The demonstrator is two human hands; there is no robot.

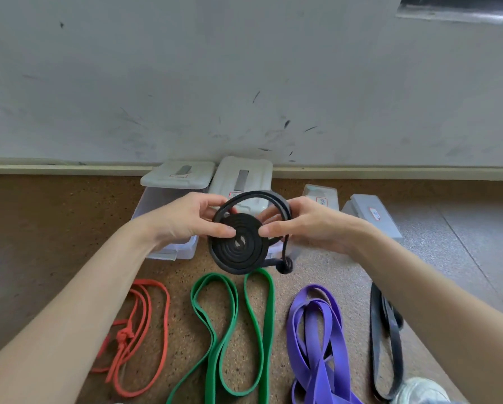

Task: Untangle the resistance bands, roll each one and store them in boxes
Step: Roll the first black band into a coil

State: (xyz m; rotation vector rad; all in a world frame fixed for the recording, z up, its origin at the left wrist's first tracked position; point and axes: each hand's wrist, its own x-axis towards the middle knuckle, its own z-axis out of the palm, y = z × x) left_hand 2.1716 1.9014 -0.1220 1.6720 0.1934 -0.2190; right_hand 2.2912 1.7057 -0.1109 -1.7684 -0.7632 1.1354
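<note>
Above the floor, head view: both hands meet at frame centre, holding one band in the air.
Black band (238, 246): wound into a flat spiral coil, its face turned toward the camera; several loose turns arc over the top of the coil and a short tail with a knot hangs at its lower right.
Left hand (186, 220): fingers (219, 232) curled narrow; thumb lies on the coil face, the other fingers reach behind the coil's upper left edge and pinch it.
Right hand (308, 225): fingers (269, 229) curled narrow; thumb presses the coil face from the right, the remaining fingers wrap behind the loose outer turns.
Boxes: two translucent boxes with white lids (177, 174) stand against the wall base directly behind the hands; two smaller lidded boxes (370, 217) stand to their right.
Floor (25, 205): brown speckled surface, grey to the right.
Red band (145, 330): lies on the floor at lower left, thin, knotted near its middle.
Green band (232, 330): lies just right of the red one in long loose loops.
Purple band (317, 339): lies right of the green one, wide, its loops overlapping.
Second black band (386, 342): lies at far right, partly hidden by the right forearm.
Shoe (416, 392): pale, at the bottom right edge, touching the second black band's lower loop.
</note>
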